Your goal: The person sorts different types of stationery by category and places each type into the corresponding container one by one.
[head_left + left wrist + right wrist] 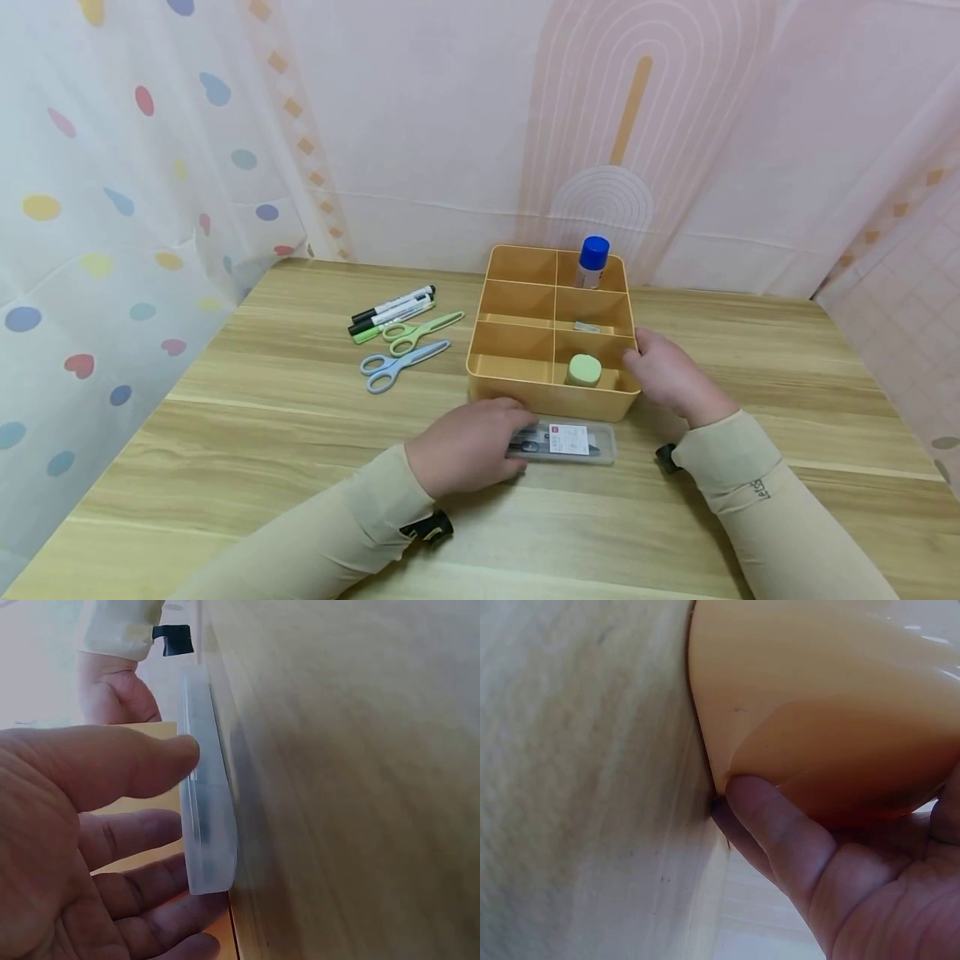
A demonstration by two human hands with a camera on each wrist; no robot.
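A clear, flat plastic case [570, 443] with a white label and dark items inside lies on the table, just in front of a yellow-orange desk organizer [558, 402]. My left hand [471, 444] holds the case by its left end, thumb on the near side and fingers on the far side; the left wrist view shows the thumb [161, 761] against the case's edge. At the organizer's front right corner, my right hand [678, 379] grips the side wall. Its fingertips [754, 795] meet the bottom edge in the right wrist view.
Inside the organizer are a blue-capped glue stick [592, 258], a small flat item [587, 327] and a pale green rounded object [583, 371]. Left of it lie several markers [393, 312], green scissors [420, 331] and blue scissors [401, 364]. A patterned curtain [420, 125] hangs behind the table.
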